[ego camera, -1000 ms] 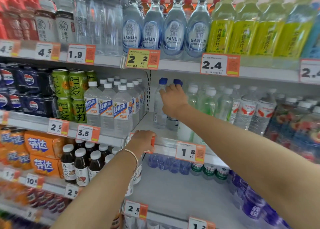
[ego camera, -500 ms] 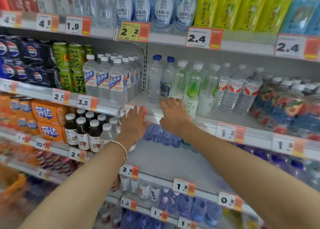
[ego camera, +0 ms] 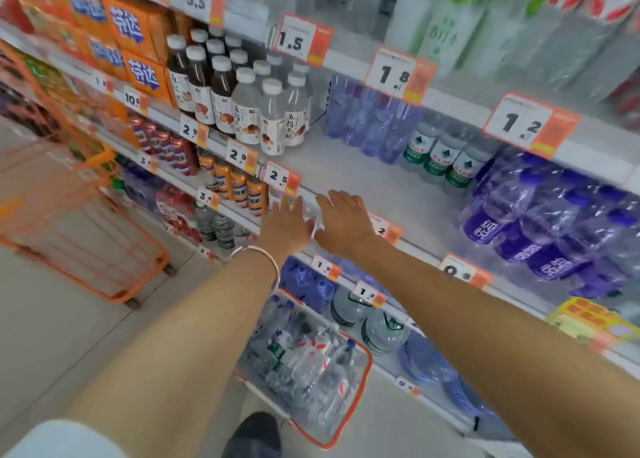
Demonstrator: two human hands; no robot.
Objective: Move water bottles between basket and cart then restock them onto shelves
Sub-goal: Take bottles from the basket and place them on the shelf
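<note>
Red-rimmed basket sits on the floor just past my shoe, packed with water bottles. Above it my left hand and right hand hover side by side at the shelf edge, fingers straight and spread, holding nothing. Beyond them, green-labelled bottles and purple bottles stand at the back. Left of me stands an orange cart.
</note>
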